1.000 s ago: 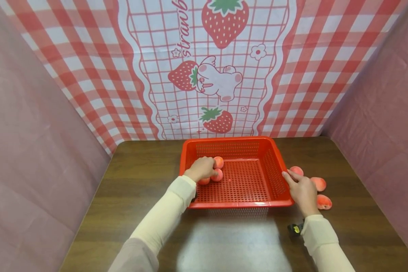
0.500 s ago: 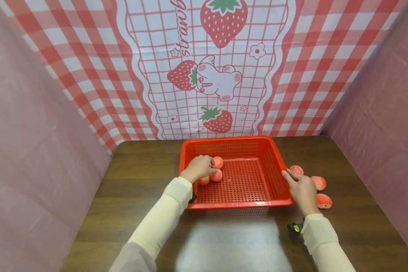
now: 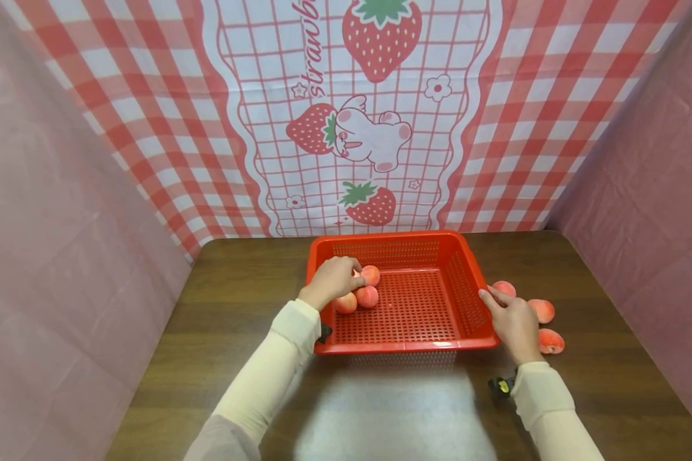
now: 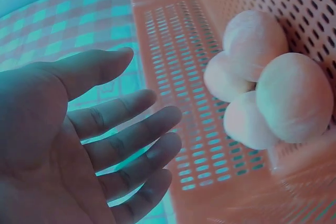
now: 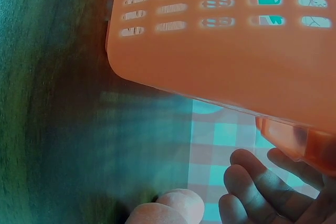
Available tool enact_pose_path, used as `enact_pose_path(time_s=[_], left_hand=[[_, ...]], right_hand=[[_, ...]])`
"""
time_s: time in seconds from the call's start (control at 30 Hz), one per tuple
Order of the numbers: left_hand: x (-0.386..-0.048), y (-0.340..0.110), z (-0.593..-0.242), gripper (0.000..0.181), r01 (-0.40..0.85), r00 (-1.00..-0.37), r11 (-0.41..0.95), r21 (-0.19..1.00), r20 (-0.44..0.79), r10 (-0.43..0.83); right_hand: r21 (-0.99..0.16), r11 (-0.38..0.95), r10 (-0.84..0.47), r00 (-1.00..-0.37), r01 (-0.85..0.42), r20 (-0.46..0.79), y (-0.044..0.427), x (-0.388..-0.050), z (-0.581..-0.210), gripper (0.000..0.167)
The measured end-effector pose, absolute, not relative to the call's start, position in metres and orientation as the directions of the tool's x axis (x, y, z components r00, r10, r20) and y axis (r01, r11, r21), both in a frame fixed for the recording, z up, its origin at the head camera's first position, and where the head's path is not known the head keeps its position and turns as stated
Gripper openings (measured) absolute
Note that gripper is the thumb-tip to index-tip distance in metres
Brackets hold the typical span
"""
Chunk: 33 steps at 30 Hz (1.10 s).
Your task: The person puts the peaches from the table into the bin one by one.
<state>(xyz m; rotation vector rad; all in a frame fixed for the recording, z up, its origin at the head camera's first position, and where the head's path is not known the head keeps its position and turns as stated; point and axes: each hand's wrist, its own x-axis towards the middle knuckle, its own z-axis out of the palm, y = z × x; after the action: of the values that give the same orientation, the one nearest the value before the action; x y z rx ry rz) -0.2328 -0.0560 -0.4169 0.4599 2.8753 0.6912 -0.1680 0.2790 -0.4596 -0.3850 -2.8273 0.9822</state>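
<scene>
Several peaches (image 3: 367,296) sit bunched in the left part of a red plastic basket (image 3: 418,346). My left hand (image 3: 334,280) is over them in the head view and partly hides one. In the left wrist view its fingers (image 4: 149,153) are spread and hold nothing, apart from the clustered peaches (image 4: 294,98). At the basket's right rim, my right hand (image 3: 516,323) has its thumb on the edge and grips it. The right wrist view shows bent fingers (image 5: 257,182) by the rim, below the basket's wall (image 5: 220,66).
Outside the basket, to the right of my right hand, lie more peaches (image 3: 541,311) on the brown wooden table (image 3: 236,282). A red-and-white checked strawberry cloth (image 3: 375,128) hangs behind the table. Pink drapes (image 3: 640,211) stand at both sides.
My left hand has drawn a little up and left, uncovering more of the near-left peach. My right hand stays at the rim, and the basket has hardly shifted.
</scene>
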Motion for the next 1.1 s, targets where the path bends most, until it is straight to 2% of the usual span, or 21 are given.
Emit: enact_pose_path(time_s=[0.2,0.43,0.6,0.8,0.9,1.1], left_hand=[[-0.229,-0.064,-0.407,0.031,0.219,-0.957,0.858,0.465,-0.070,0.282],[-0.227,-0.076,-0.402,0.034,0.192,-0.973,0.885,0.425,-0.038,0.229],[-0.224,-0.087,-0.401,0.034,0.163,-0.982,0.890,0.425,-0.019,0.189],[-0.220,-0.109,-0.407,0.038,0.092,-0.992,0.899,0.428,-0.042,0.122],[-0.218,-0.118,-0.412,0.039,0.068,-0.995,0.897,0.437,-0.042,0.095],[-0.216,-0.133,-0.419,0.037,0.066,-0.998,0.881,0.468,0.023,0.062]], right_hand=[[-0.620,0.763,0.269,-0.962,0.185,0.045,0.279,-0.167,-0.460,0.055],[-0.604,0.768,0.279,-0.960,0.212,0.017,0.280,-0.167,-0.460,0.058],[-0.598,0.780,0.264,-0.964,0.186,0.044,0.280,-0.166,-0.461,0.057],[-0.595,0.792,0.230,-0.970,0.139,0.080,0.278,-0.166,-0.462,0.057],[-0.593,0.791,0.230,-0.971,0.151,0.058,0.280,-0.167,-0.461,0.059],[-0.583,0.796,0.231,-0.972,0.165,0.041,0.284,-0.165,-0.458,0.062]])
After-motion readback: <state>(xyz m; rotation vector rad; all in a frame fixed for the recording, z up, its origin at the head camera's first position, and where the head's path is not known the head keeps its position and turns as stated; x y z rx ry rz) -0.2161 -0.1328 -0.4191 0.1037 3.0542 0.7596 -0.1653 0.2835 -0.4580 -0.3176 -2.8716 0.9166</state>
